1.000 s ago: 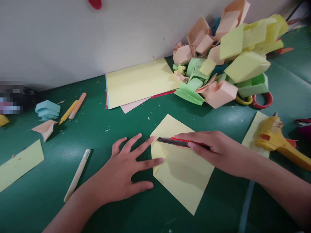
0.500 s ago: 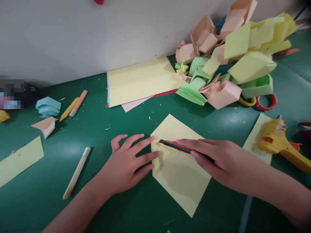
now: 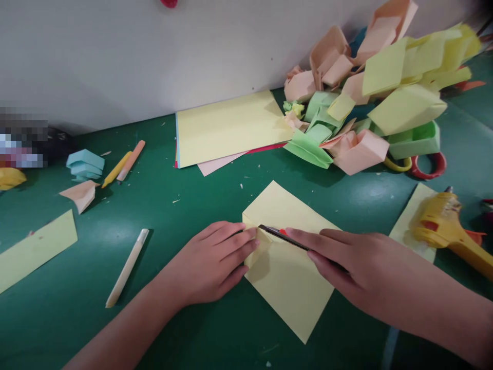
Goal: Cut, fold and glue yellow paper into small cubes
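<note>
A pale yellow paper (image 3: pixel 296 293) lies at an angle on the green table, with a small folded flap at its left corner. My left hand (image 3: pixel 219 262) rests at that corner, fingers drawn together, fingertips on the paper; whether they pinch the flap is hard to tell. In my right hand (image 3: pixel 346 257) is a box cutter (image 3: pixel 287 237) with a black and red body, held low over the paper. Its tip points left and meets the flap near my left fingertips.
Behind lies a stack of coloured sheets (image 3: pixel 231 128). Folded paper pieces (image 3: pixel 358 149) are heaped at back right, near red-handled scissors (image 3: pixel 429 165). A yellow glue gun (image 3: pixel 442 221) sits at right. Left are a rolled paper stick (image 3: pixel 127 270), blue folded paper (image 3: pixel 85 164) and a yellow-green strip (image 3: pixel 38 252).
The fingers of my left hand have drawn together from a spread pose. The cutter's tip has come to the flap, beside my left fingertips. The view has shifted slightly.
</note>
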The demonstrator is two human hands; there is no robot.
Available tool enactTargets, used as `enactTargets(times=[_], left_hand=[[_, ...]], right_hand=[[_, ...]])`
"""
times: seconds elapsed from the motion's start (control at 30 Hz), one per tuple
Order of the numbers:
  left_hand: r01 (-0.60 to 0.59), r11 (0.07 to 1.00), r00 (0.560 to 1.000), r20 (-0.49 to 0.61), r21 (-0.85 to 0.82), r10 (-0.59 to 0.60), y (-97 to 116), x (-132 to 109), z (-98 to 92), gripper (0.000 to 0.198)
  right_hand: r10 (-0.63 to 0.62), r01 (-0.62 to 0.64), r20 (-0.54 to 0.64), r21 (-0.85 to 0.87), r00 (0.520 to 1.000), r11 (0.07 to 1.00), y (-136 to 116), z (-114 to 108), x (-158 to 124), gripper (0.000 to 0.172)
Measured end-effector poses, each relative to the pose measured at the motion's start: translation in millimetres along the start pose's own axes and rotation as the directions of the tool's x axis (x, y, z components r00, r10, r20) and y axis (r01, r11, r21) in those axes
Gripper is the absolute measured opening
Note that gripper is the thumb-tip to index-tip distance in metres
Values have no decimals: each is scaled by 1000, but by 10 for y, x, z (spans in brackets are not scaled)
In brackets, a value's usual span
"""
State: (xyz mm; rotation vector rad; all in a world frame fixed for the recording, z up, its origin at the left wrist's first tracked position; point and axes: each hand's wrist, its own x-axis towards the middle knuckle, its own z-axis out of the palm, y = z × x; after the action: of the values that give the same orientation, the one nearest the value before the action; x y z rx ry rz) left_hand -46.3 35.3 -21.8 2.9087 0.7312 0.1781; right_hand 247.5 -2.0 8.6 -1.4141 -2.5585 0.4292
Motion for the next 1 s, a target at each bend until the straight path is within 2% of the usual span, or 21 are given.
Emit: enactTargets(times=[0.13, 0.57, 0.8, 1.0], left_hand=[[-18, 1000, 1000, 7, -18, 18, 12, 5, 12, 40], [-5, 998, 1000, -17, -59, 4, 13, 14, 7, 39], [3, 998, 999, 35, -64, -1, 20, 19, -16, 50], [28, 998, 998, 55, -53, -26, 56, 36, -32, 49]], right_hand=[[-3, 4, 55, -21, 998, 1000, -61, 36, -49, 50], [27, -26, 26, -35, 999, 999, -142, 87, -200, 50], [10, -10, 6, -60, 1000, 998, -168, 83, -229, 49], [14, -13, 9, -72, 1000, 997, -176, 117, -275, 48]])
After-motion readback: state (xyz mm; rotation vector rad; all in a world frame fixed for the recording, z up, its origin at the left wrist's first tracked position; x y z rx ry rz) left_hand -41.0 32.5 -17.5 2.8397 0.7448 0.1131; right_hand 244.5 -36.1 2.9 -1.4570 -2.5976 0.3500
